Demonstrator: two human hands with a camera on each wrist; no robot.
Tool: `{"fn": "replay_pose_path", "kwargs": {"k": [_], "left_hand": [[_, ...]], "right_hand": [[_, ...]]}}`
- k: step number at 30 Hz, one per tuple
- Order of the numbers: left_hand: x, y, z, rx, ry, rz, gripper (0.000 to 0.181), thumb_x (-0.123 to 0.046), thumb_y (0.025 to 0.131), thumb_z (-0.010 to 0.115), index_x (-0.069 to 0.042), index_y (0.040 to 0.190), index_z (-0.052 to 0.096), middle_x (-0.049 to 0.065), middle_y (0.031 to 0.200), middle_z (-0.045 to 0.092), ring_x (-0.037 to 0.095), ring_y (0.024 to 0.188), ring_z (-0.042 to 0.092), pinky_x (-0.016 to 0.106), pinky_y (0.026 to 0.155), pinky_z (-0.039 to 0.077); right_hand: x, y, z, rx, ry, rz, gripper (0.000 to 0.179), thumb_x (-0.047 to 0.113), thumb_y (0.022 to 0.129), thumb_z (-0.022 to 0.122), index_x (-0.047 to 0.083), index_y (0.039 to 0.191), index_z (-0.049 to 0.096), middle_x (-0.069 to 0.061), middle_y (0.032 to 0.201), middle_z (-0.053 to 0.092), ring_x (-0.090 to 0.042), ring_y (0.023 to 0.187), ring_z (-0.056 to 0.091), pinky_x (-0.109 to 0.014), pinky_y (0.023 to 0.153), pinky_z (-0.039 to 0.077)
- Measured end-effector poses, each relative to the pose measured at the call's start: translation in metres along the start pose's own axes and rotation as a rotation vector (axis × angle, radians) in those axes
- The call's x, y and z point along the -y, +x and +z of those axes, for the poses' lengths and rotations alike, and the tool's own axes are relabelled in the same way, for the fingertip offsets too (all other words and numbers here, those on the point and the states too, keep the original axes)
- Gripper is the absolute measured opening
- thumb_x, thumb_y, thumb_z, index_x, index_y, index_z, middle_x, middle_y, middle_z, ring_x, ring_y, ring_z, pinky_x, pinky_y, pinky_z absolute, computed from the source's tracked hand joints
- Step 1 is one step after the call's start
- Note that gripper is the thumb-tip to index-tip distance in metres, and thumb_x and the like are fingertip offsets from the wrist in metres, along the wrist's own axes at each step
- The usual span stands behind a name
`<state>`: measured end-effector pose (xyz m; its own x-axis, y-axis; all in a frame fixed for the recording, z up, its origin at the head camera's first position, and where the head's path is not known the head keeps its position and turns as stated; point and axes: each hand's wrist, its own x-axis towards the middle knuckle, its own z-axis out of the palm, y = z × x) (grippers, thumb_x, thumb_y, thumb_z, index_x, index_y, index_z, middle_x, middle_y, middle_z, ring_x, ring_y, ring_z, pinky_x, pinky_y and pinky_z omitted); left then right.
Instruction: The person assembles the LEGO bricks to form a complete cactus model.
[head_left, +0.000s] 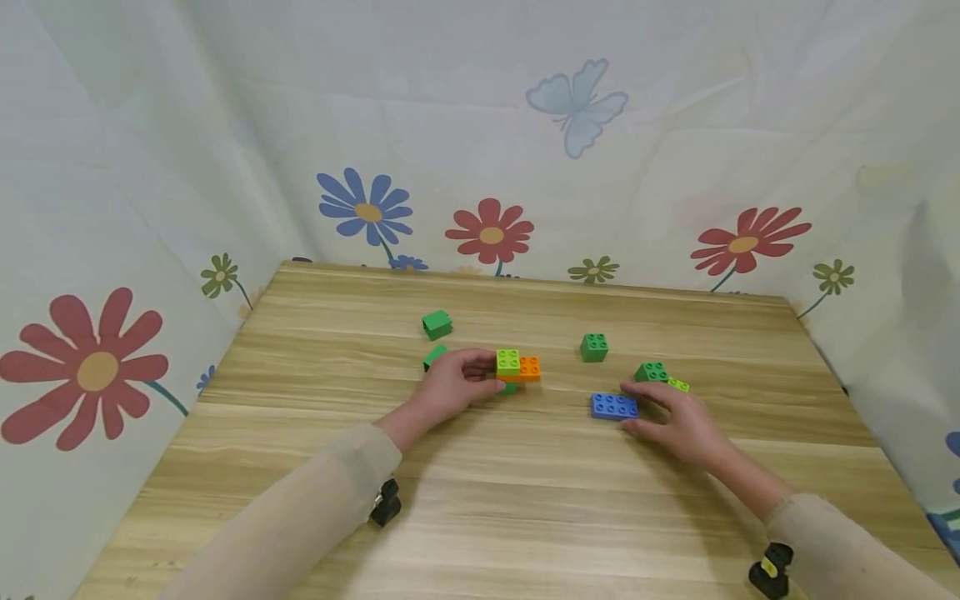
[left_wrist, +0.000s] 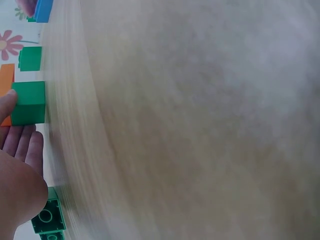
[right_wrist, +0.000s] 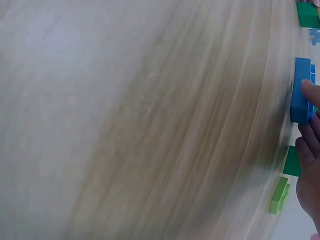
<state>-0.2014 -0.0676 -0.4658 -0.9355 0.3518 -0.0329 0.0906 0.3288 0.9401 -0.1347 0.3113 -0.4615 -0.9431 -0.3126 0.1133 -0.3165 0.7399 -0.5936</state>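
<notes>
Head view, items by size. Flowered cloth: backs the far edge and both sides. Table: wood-grain top, bears the bricks.

Left hand: left of centre, fingers and thumb gripping the stack. Probable hazard: its heel and wrist lie close to loose bricks and could knock them in a leftward sweep.

Right hand: right of centre, thumb on the near side and a finger on the far side, pinching the blue brick at its right end. Probable hazard: an off-centre hold, so the free left end could swing or dip.

Stack: centre, three layers: lime on top, orange between, green below. Orange overhangs green to the right; pressure on that end could tip the stack or prise the joint apart. Whether the studs are fully seated cannot be told.

Blue brick: eight-stud type, right of the stack and well apart from it. Clearance from the table cannot be told.

Green bricks, loose: one far left; one partly hidden behind the left hand; one far, right of centre; one just beyond the right hand, liable to be nudged by its fingers.

Lime brick: smallest, low, beside that last green one; equally exposed to a knuckle.
</notes>
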Motion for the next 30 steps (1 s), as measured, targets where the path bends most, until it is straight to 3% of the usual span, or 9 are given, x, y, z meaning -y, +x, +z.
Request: {"fn": "replay_pose_path", "kwargs": {"k": [5, 12, 22, 30], "left_hand": [[-0.001, 0.0, -0.001, 0.004, 0.001, -0.005, 0.046, -0.012, 0.094, 0.085, -0.006, 0.137, 0.07, 0.01, 0.133, 0.073, 0.026, 0.12, 0.071, 0.037, 0.103, 0.06], [-0.002, 0.0, -0.001, 0.013, -0.004, 0.0, 0.046, -0.013, 0.094, 0.085, -0.005, 0.137, 0.07, 0.011, 0.133, 0.073, 0.026, 0.121, 0.071, 0.037, 0.103, 0.059], [0.002, 0.002, 0.0, 0.012, -0.003, -0.003, 0.046, -0.012, 0.094, 0.084, -0.003, 0.138, 0.07, 0.013, 0.133, 0.073, 0.026, 0.121, 0.072, 0.037, 0.101, 0.06], [0.001, 0.0, -0.001, 0.01, -0.001, -0.014, 0.047, -0.012, 0.094, 0.084, -0.005, 0.138, 0.07, 0.011, 0.134, 0.073, 0.026, 0.121, 0.071, 0.037, 0.102, 0.06]], "right_hand": [[0.001, 0.002, 0.002, -0.021, -0.011, -0.007, 0.039, 0.009, 0.092, 0.085, 0.004, 0.129, 0.075, -0.015, 0.131, 0.074, -0.04, 0.126, 0.067, -0.06, 0.103, 0.056], [0.007, 0.008, 0.006, -0.047, -0.006, -0.03, 0.038, 0.01, 0.092, 0.086, 0.005, 0.127, 0.076, -0.011, 0.125, 0.077, -0.035, 0.12, 0.071, -0.057, 0.1, 0.059], [0.04, 0.031, 0.0, -0.053, 0.045, -0.043, 0.04, 0.015, 0.094, 0.085, 0.006, 0.131, 0.075, -0.013, 0.129, 0.075, -0.036, 0.121, 0.07, -0.06, 0.103, 0.057], [0.064, 0.056, -0.006, -0.082, 0.05, -0.141, 0.038, 0.014, 0.093, 0.086, 0.006, 0.129, 0.077, -0.012, 0.126, 0.077, -0.035, 0.117, 0.072, -0.06, 0.101, 0.058]]}}
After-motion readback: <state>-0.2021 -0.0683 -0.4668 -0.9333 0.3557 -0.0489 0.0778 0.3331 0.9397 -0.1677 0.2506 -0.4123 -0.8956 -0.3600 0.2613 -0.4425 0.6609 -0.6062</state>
